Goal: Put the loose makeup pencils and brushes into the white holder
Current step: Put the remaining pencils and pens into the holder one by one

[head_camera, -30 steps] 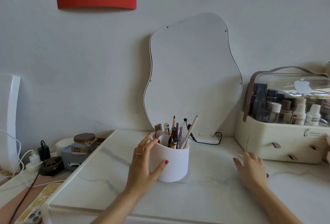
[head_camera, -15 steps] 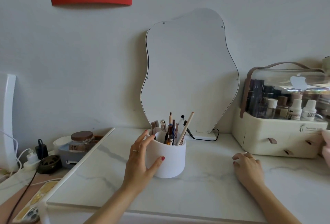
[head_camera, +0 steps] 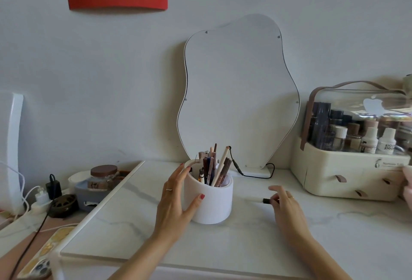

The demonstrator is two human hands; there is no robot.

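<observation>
The white holder (head_camera: 211, 201) stands upright on the marble tabletop (head_camera: 245, 239), with several pencils and brushes (head_camera: 215, 168) sticking out of it. My left hand (head_camera: 176, 199) wraps around its left side, thumb in front and fingers at the rim. To the right, my right hand (head_camera: 286, 206) pinches the dark end of a thin white makeup pencil (head_camera: 259, 200), which lies low over the tabletop and points toward the holder.
A wavy mirror (head_camera: 238, 92) leans on the wall behind the holder, its black cable (head_camera: 252, 173) trailing at the base. A cream cosmetics organizer (head_camera: 350, 168) with bottles stands at the right. Left of the raised top are a jar (head_camera: 103, 176), chargers and a phone (head_camera: 42, 264).
My right hand moved left toward the holder and now pinches a thin pencil that was not visible before. My left hand stayed on the holder.
</observation>
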